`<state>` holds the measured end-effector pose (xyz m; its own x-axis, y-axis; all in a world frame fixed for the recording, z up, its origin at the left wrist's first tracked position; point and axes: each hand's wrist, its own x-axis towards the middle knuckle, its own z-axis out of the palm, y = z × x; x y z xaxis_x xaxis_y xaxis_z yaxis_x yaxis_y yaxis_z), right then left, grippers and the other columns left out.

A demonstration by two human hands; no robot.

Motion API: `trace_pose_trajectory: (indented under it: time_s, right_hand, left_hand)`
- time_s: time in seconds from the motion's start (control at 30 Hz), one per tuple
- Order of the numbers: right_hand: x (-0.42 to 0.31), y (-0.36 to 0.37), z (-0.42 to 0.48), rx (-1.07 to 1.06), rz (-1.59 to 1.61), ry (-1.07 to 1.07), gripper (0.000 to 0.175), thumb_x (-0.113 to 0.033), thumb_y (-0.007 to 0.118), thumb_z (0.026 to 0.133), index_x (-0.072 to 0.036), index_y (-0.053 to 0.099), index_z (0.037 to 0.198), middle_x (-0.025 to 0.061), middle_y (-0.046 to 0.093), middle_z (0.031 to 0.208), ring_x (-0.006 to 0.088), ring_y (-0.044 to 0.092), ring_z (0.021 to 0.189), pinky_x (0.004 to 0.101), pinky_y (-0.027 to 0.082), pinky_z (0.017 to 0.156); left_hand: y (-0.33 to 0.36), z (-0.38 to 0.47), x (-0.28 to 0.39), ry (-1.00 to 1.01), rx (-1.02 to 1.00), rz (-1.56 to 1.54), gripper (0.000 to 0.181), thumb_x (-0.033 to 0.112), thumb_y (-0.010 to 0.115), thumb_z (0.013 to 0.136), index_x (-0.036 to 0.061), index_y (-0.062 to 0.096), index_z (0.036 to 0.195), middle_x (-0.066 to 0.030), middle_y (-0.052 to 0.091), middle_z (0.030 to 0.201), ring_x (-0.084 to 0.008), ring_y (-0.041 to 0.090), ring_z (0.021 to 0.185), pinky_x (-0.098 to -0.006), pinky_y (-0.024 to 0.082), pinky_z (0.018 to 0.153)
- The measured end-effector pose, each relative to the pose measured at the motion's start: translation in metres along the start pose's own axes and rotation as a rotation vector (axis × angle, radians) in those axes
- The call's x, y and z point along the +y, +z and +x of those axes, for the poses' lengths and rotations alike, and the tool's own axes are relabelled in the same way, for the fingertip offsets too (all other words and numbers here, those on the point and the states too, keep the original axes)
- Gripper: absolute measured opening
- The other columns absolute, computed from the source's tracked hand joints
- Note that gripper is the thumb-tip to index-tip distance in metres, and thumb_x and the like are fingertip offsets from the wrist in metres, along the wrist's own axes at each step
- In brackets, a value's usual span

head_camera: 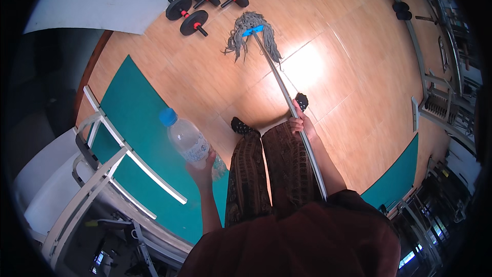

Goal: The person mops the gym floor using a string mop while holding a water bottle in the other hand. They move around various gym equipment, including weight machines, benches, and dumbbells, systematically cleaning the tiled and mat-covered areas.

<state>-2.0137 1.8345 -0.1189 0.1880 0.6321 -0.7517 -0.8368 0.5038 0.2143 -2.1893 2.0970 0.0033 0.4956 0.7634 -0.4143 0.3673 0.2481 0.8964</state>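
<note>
My left hand (202, 169) is wrapped around the lower part of a clear plastic bottle (183, 136) with a blue cap and a printed label. The bottle tilts away from me, cap end toward the upper left. In my right hand (302, 123) is the metal handle of a string mop (282, 84). The mop's blue head clamp (252, 31) and grey yarn strands (250, 20) rest on the wood-look tile floor ahead of me. The handle runs back along my right forearm to my body.
Black dumbbells with red grips (194, 21) lie on the floor beyond the mop, by a white wall (96, 0). A green mat (130, 96) and a white metal frame (127, 150) are at left. Gym equipment (442, 100) and another green mat (396, 177) stretch along the right.
</note>
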Motion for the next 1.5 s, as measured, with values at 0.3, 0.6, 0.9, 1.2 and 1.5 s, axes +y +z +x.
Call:
trace_pose_trajectory:
  time_s: [0.3, 0.6, 0.9, 1.2, 1.5]
  right_hand:
    - [-0.091, 0.008, 0.001, -0.043, -0.139, 0.014, 0.029, -0.031, 0.036, 0.092, -0.042, 0.041, 0.118, -0.0069, 0.03, 0.048, 0.0031, 0.027, 0.036, 0.0141, 0.026, 0.031]
    - [-0.161, -0.044, -0.171, 0.137, -0.179, 0.086, 0.035, -0.031, 0.035, 0.092, -0.041, 0.033, 0.125, -0.0077, 0.027, 0.048, 0.0036, 0.026, 0.035, 0.0162, 0.027, 0.03]
    - [-0.287, 0.055, -0.005, -0.038, -0.226, 0.101, 0.033, -0.03, 0.038, 0.091, -0.038, 0.038, 0.123, -0.0069, 0.031, 0.05, 0.0031, 0.027, 0.036, 0.0144, 0.027, 0.03]
    - [-0.273, -0.028, -0.155, 0.041, -0.082, 0.047, 0.034, -0.031, 0.034, 0.092, -0.041, 0.032, 0.125, -0.0072, 0.027, 0.049, 0.0043, 0.027, 0.038, 0.0152, 0.026, 0.032]
    - [-0.346, 0.011, -0.115, -0.026, -0.131, 0.072, 0.033, -0.031, 0.034, 0.092, -0.041, 0.035, 0.124, -0.0069, 0.028, 0.049, 0.0036, 0.027, 0.037, 0.0154, 0.027, 0.032]
  left_hand:
    - [0.082, -0.027, 0.01, -0.088, 0.054, 0.1, 0.036, 0.004, 0.071, 0.064, -0.0043, 0.053, 0.095, -0.0088, 0.059, 0.086, -0.0159, 0.058, 0.078, -0.028, 0.047, 0.072]
    - [0.239, -0.055, 0.012, -0.068, 0.138, -0.029, 0.037, 0.001, 0.07, 0.063, -0.0044, 0.052, 0.095, -0.0077, 0.058, 0.083, -0.0165, 0.057, 0.078, -0.0278, 0.047, 0.072]
    - [0.333, -0.078, 0.043, -0.063, 0.003, 0.039, 0.038, 0.005, 0.072, 0.063, -0.0027, 0.052, 0.095, -0.0081, 0.059, 0.085, -0.0151, 0.057, 0.075, -0.0253, 0.046, 0.068]
    - [0.364, -0.06, 0.038, -0.067, -0.064, 0.13, 0.044, 0.007, 0.073, 0.061, -0.005, 0.052, 0.098, -0.0121, 0.06, 0.089, -0.0201, 0.059, 0.081, -0.0307, 0.047, 0.074]
    - [0.414, -0.025, 0.055, -0.015, -0.117, 0.116, 0.04, 0.005, 0.071, 0.062, -0.0047, 0.053, 0.097, -0.0117, 0.06, 0.09, -0.0197, 0.059, 0.083, -0.0307, 0.046, 0.076]
